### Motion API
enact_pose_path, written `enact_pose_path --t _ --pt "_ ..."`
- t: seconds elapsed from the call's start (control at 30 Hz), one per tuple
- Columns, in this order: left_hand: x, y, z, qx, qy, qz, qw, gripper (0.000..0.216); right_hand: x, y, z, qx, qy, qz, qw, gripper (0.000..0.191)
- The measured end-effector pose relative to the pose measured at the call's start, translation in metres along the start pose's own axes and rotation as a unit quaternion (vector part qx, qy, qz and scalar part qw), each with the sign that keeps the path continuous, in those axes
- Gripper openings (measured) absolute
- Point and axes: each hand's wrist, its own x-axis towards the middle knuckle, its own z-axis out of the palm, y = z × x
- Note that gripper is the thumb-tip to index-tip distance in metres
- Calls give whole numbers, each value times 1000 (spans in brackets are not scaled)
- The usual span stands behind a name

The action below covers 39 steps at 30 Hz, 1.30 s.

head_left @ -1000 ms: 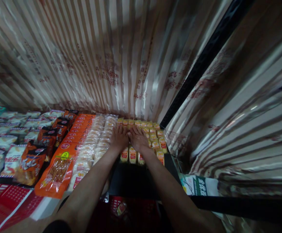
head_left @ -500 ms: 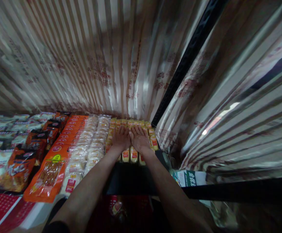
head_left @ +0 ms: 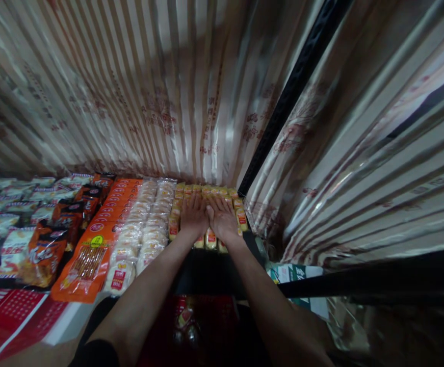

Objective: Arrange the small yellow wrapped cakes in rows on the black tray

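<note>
My left hand and my right hand lie side by side, palms down and fingers stretched flat, on rows of small yellow snack packets at the right end of a dark shelf. The fingertips reach toward the back row of packets by the striped curtain. Neither hand grips anything; both press on top of the packets.
Left of the yellow packets lie clear-wrapped round cakes, orange snack bags, dark orange bags and pale bags. A striped curtain backs the shelf; a black post stands right. A red basket sits below, a green-white box at right.
Both hands have slid a little farther back over the yellow packets, pushing them toward the curtain. The view has shifted slightly.
</note>
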Motion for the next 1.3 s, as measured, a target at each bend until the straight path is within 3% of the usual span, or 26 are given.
enact_pose_path --t 0.27,0.4,0.63,0.8,1.0,1.3 --pt "-41 23 -16 -34 80 18 996 44 -49 -1 -3 14 111 15 994 53" --pt "-71 38 -3 -51 122 46 990 43 -83 7 10 27 181 62 981 53" --pt "-115 65 28 -64 147 93 983 41 -127 25 29 62 184 124 973 60" --pt "-122 76 45 -46 131 131 982 42 -134 38 34 117 161 160 967 61" --pt "-119 83 50 -39 95 145 984 48 -128 51 37 162 157 168 960 61" --pt "-114 87 57 -47 122 135 982 47 -123 58 36 117 160 169 965 51"
